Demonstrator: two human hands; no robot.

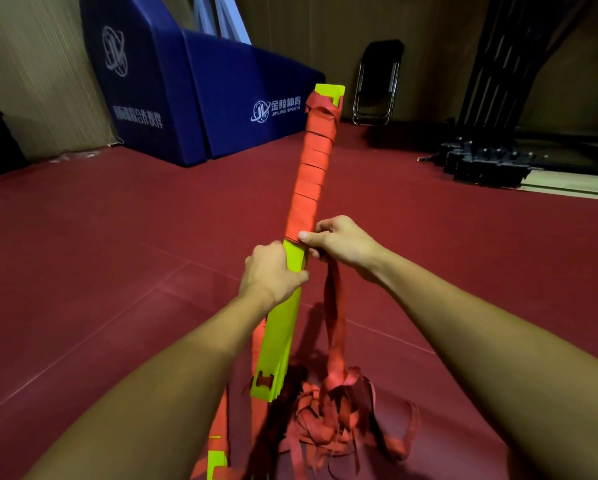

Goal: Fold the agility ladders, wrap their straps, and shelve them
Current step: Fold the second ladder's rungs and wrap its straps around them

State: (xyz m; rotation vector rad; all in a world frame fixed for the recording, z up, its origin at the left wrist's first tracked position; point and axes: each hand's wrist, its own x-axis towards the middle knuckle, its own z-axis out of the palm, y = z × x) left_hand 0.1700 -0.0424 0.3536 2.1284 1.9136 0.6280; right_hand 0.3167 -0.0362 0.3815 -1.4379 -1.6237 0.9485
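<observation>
The left hand (273,271) closes its grip fully round the middle of a stack of flat yellow-green plastic ladder rungs (283,327), which tilts up and away above the dark red floor (100,237). A red fabric strap (311,168) is wound in tight turns over the stack's far half. The right hand (339,242) pinches this strap against the stack's edge at the nearest turn. The loose rest hangs into a tangled heap on the floor. Blue padded mats (193,98) and a black folding chair (377,84) stand by the far wall.
</observation>
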